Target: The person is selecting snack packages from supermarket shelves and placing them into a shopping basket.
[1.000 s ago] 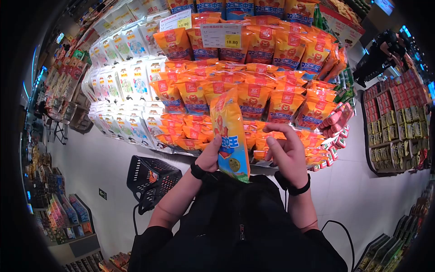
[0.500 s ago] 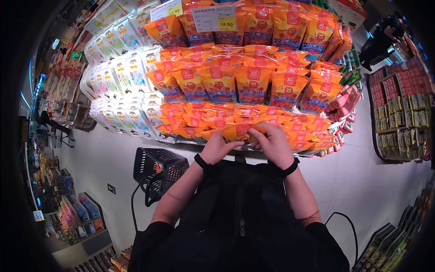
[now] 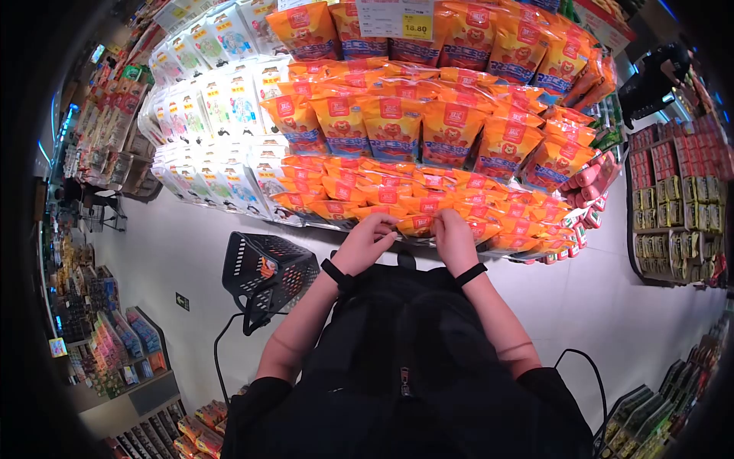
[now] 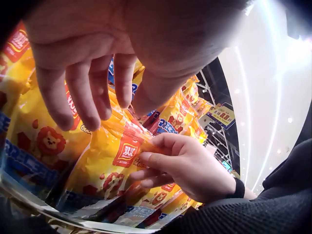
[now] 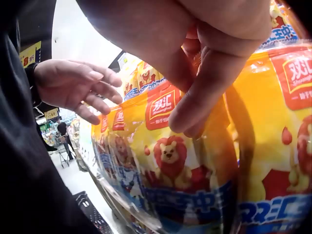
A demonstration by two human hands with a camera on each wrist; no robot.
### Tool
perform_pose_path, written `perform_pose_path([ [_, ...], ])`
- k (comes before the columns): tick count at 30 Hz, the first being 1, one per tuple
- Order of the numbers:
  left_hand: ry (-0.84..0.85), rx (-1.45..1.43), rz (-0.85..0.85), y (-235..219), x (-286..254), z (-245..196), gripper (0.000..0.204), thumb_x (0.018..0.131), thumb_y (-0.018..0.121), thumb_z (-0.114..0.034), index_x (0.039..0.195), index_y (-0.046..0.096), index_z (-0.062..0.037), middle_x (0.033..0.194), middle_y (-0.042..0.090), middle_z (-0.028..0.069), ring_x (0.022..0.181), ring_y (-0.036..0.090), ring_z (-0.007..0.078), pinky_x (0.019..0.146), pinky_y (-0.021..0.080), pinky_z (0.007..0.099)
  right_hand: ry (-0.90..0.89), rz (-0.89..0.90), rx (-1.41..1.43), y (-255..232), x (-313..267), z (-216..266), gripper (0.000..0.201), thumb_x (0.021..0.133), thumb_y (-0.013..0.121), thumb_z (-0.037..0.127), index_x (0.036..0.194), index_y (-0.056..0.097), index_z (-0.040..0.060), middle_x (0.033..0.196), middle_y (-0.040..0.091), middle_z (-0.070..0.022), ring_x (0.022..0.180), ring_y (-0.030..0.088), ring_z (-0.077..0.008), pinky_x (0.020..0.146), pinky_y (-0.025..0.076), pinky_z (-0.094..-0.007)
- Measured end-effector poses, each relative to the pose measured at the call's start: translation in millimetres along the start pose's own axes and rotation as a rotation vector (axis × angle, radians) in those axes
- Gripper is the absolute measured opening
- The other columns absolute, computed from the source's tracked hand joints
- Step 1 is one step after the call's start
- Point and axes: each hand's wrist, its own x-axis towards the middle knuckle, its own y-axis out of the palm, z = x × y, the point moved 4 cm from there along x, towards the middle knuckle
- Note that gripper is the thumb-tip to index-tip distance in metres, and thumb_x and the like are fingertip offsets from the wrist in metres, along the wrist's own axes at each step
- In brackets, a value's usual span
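Note:
An orange-yellow snack bag with a red label and a cartoon lion (image 4: 109, 168) stands upright in the front of the lowest row. My right hand (image 3: 456, 246) pinches its top corner between thumb and fingers; the right wrist view shows this right hand (image 5: 219, 63) close over the bag (image 5: 168, 161). Loosely spread, the fingers of my left hand (image 3: 367, 245) hang by the top edge of the bag, holding nothing. From the left wrist, the left hand (image 4: 92, 58) appears above the bag with its fingers pointing down.
More orange bags (image 3: 455, 126) fill the tiers behind, with white packs (image 3: 229, 107) to their left and a price sign (image 3: 394, 19) above. A black shopping basket (image 3: 271, 275) is on the floor at left. Another shelf unit (image 3: 673, 206) stands at right.
A second ago my left hand held a bag up before my body. The bag went down to the display's lowest row with both hands on it, then my left hand came off it.

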Motion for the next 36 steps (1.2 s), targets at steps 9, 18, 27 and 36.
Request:
perform_pose_path([
  [9,0.007,0.297,0.335,20.3,9.8,13.0,0.042,0.111,0.073,-0.027,0.144,0.068,-0.0017,0.136,0.074,0.0163,0.128,0.072,0.0275,0.112,0.057,0.0418,0.110,0.012,-0.142,-19.3,2.1,-7.8,0.026,0.106,0.077,0.024,0.115,0.069,0.0001,0.110,0.075,-0.0226,0.100,0.076,-0.0452,0.086,0.061,-0.0534],
  [18,0.031,0.373,0.376,47.5,28.5,-8.9,0.058,0.112,0.070,-0.034,0.160,0.060,-0.0041,0.153,0.069,0.0225,0.138,0.068,0.0370,0.118,0.054,0.0472,0.124,0.105,-0.221,-81.4,-13.8,-48.4,0.025,0.102,0.078,0.019,0.118,0.076,0.0003,0.111,0.077,-0.0234,0.105,0.075,-0.0454,0.092,0.060,-0.0535],
  [27,-0.001,0.351,0.360,66.5,31.6,-12.7,0.074,0.112,0.074,-0.043,0.168,0.048,-0.0010,0.154,0.067,0.0217,0.146,0.064,0.0346,0.121,0.051,0.0463,-0.015,0.017,-0.064,-99.0,-26.4,-11.0,0.007,0.100,0.071,0.002,0.102,0.076,-0.0024,0.098,0.073,-0.0232,0.094,0.072,-0.0470,0.082,0.059,-0.0526],
  [36,0.403,0.176,0.240,91.5,34.7,-64.7,0.068,0.104,0.086,-0.019,0.161,0.053,-0.0046,0.145,0.067,0.0148,0.136,0.067,0.0275,0.117,0.053,0.0417,-0.171,-0.099,0.127,-202.2,-12.3,119.6,0.011,0.103,0.073,-0.006,0.112,0.078,-0.0027,0.097,0.073,-0.0145,0.082,0.078,-0.0276,0.073,0.061,-0.0371],
])
